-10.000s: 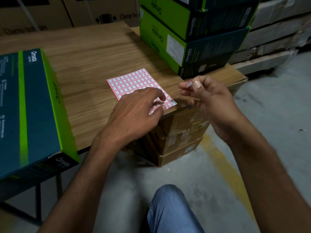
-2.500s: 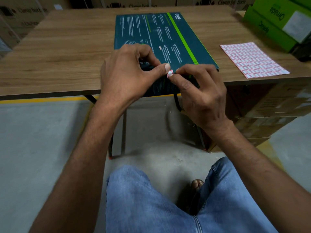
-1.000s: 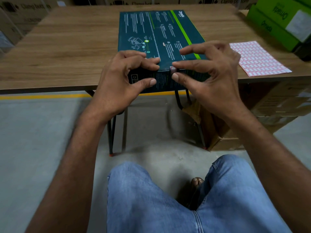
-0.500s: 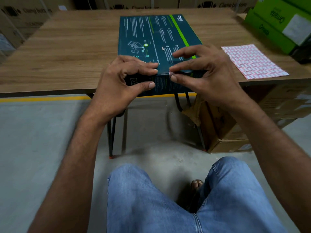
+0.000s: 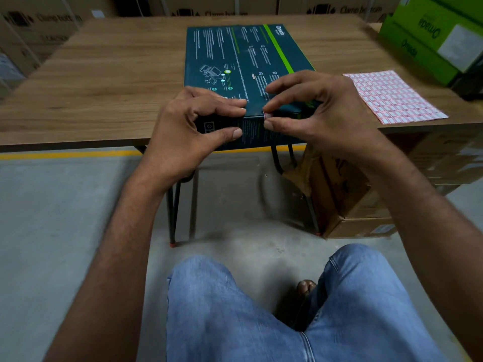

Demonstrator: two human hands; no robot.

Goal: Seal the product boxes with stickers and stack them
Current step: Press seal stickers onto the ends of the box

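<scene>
A flat dark teal product box with a green stripe lies on the wooden table, its near end over the table's front edge. My left hand grips that near end, fingers on top and thumb on the front face. My right hand pinches the box's front top edge between forefinger and thumb, pressing a small red-and-white sticker that is mostly hidden by the fingertips. The sticker sheet lies flat to the right of the box.
Green and teal product boxes are stacked at the table's right rear. Brown cartons stand on the floor under the table's right side. More cartons line the back wall. My knees in blue jeans are below, over a grey floor with a yellow line.
Ten seconds ago I was peeling a sticker from the sheet. Since then the box came in front of me and my right hand brought the sticker to its front edge, where both hands press.
</scene>
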